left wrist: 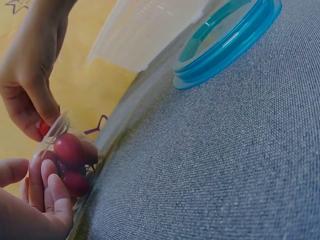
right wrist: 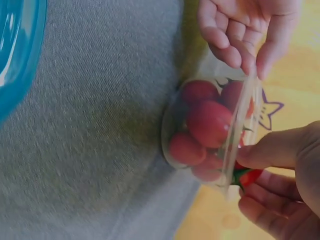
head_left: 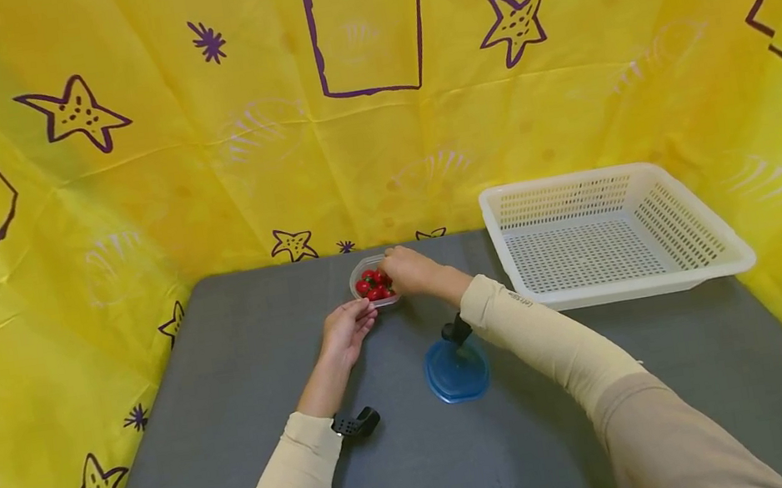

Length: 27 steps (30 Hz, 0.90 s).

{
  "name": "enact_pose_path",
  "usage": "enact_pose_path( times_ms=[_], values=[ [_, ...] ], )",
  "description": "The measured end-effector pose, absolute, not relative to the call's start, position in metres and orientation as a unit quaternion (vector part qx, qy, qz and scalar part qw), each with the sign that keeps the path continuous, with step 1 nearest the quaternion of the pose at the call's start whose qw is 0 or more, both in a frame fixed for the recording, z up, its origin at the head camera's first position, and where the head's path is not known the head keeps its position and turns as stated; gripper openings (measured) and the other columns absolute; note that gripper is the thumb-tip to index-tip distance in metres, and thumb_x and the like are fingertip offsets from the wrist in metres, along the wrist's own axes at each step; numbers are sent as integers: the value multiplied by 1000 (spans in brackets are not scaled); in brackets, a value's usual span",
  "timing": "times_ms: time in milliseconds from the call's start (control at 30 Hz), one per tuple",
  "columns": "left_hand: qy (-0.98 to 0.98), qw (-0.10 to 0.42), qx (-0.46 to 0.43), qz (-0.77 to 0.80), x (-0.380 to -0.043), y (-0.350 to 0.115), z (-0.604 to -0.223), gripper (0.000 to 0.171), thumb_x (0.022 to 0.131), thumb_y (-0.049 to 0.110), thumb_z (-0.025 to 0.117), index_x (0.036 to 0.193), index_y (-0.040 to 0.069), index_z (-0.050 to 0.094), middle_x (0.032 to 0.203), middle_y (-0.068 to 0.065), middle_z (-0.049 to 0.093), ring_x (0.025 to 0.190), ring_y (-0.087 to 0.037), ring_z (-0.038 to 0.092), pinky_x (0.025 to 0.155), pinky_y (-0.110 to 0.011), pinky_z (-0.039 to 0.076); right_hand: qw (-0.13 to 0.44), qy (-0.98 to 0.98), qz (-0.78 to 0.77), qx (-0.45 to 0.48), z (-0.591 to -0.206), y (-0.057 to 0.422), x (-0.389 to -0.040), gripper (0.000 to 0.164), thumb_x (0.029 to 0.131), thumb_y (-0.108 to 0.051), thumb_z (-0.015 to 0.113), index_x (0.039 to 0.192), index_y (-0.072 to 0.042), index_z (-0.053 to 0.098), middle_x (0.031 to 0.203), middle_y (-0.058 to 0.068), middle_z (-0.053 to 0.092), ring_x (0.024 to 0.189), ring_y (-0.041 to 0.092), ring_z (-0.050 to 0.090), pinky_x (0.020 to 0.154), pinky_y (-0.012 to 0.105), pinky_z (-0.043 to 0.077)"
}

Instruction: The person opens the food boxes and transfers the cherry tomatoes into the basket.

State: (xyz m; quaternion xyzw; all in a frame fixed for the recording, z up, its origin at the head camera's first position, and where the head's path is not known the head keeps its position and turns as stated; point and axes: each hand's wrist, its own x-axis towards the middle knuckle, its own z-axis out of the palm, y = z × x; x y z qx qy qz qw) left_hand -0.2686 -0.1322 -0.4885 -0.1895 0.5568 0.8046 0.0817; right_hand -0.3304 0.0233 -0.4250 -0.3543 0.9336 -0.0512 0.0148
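Observation:
A small clear plastic container (head_left: 354, 287) full of red cherry tomatoes (right wrist: 210, 122) stands toward the table's far edge. My left hand (head_left: 345, 331) holds its near rim, thumb and fingertips at the edge in the right wrist view. Over the right side of the rim, my right hand (head_left: 410, 271) pinches one cherry tomato (right wrist: 250, 176) with a green stem between thumb and fingers. A blue lid (head_left: 457, 371) lies on the table below my right wrist, apart from both hands.
A white perforated plastic basket (head_left: 633, 288) stands at the back right of the grey cloth-covered table (head_left: 425, 475). Yellow patterned cloth (head_left: 377, 153) hangs behind and along both sides.

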Motion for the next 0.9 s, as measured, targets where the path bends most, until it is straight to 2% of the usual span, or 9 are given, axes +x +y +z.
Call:
enact_pose_path(
  times_ms=[167,333,467,600,700,900],
  values=[
    [559,80,-190,803,-269,-132,-490,22,97,8,57,113,-6,57,68,6,66,65,-4,65,68,-19,52,48,929,-48,-365,-419,26,-332,22,84,0,64,105,-1,70,100,14,64,89,25,59,85,36,50],
    [562,80,-191,801,-269,-131,-490,16,96,9,58,108,-3,60,70,6,67,67,-5,65,70,-20,53,56,923,-72,-373,-411,28,-335,22,84,2,63,105,0,72,101,14,69,85,24,60,82,34,53],
    [564,78,-194,798,-268,-131,-490,14,96,9,58,105,-1,61,70,6,67,68,-5,65,70,-20,53,53,917,-89,-386,-403,31,-338,17,83,2,64,97,1,72,87,9,70,71,18,53,69,28,48],
    [563,78,-198,799,-268,-131,-490,13,96,9,58,105,0,61,70,6,67,68,-6,65,69,-19,53,65,914,-94,-388,-392,36,-341,8,84,1,62,87,1,70,67,3,52,62,15,39,59,25,34],
    [562,78,-200,799,-268,-131,-490,13,96,9,58,105,1,60,69,6,67,68,-6,65,68,-19,52,73,914,-98,-387,-383,43,-343,9,86,2,59,83,0,67,63,1,42,60,14,35,58,24,31],
    [560,76,-196,801,-267,-131,-489,11,96,9,59,104,1,60,70,5,67,67,-6,65,69,-20,52,64,911,-114,-391,-369,63,-350,17,84,6,56,70,-4,57,61,1,40,58,15,32,59,25,30]
  ],
)
